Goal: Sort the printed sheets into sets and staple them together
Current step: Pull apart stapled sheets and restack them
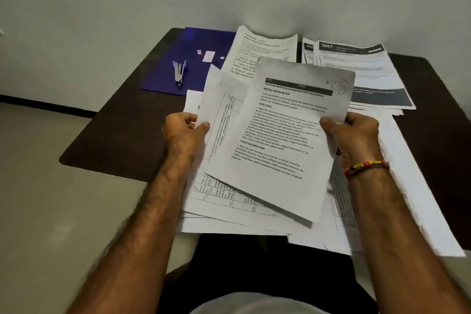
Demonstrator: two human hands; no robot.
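Observation:
My right hand [353, 135] pinches the right edge of a printed text sheet [285, 140] headed with a dark bar, held tilted above the table. Behind it my left hand [184, 132] grips the left edge of a sheet with a printed table [219, 115]. More table-printed sheets [229, 201] lie under both, hanging over the table's near edge. A silver stapler [179, 72] lies on a blue folder [188, 58] at the far left, away from both hands.
The dark table [122, 125] stands against a pale wall. A large-print sheet [254, 51] and a fanned stack with dark headers [362, 71] lie at the back. A long white pile [413, 186] runs down the right side. Small staple boxes [207, 55] sit on the folder.

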